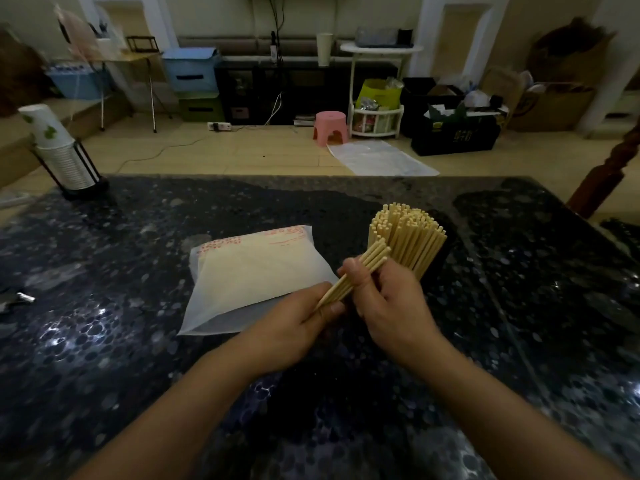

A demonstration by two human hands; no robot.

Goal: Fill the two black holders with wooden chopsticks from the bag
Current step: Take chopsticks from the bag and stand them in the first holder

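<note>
Two bare hands over a dark, speckled stone table, meeting just in front of a packed clump of chopsticks. Small bundle of wooden chopsticks gripped between them: pale, slim, square-ended sticks, lying slantwise, tips low at the left and blunt ends high at the right. Left hand pinched on the bundle's lower, thinner end, thumb and fingertips closed on it. Right hand clenched around the bundle's middle, fingers curled over the sticks. Roughly half a dozen sticks in that bundle, exact count not readable. Behind and touching the right hand, standing mass of chopsticks, upright and fanned slightly, blunt ends up, far too many to count; whatever contains them hidden behind the hand and lost against the dark table, so no black holder discernible. One translucent white bag flat on the table just left of the hands, red printing along its far edge, a pale block of contents showing through, near end slack and seemingly empty, the left hand overlapping its near right corner. One stack of paper cups in a black wire stand at the far left corner of the table, well apart from everything else. One small metallic item at the table's left edge, too blurred to identify.
</note>
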